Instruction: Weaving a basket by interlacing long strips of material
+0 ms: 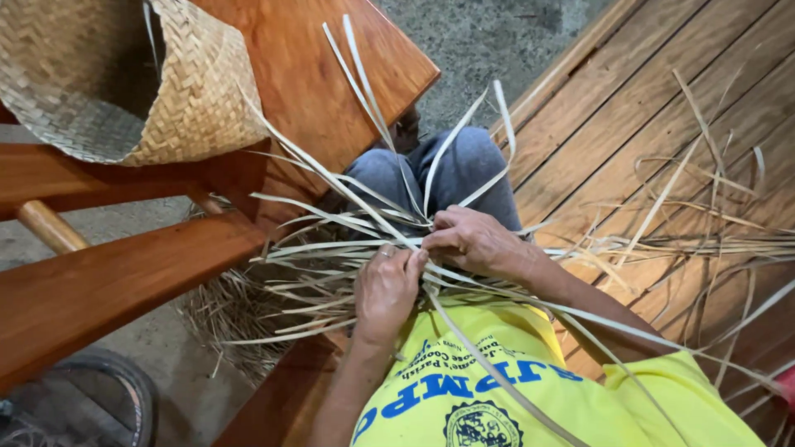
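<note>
Left hand (386,290) and right hand (469,240), both closed, pinch pale leaf strips (331,248) over the lap, loose ends fanning toward the wooden bench (124,281).

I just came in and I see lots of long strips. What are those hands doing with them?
A person in a yellow shirt is working pale leaf strips together over their lap. The left hand and right hand pinch the strips where they cross. A finished woven basket lies on the wooden bench nearby, and loose strips lie on the plank floor.
</note>
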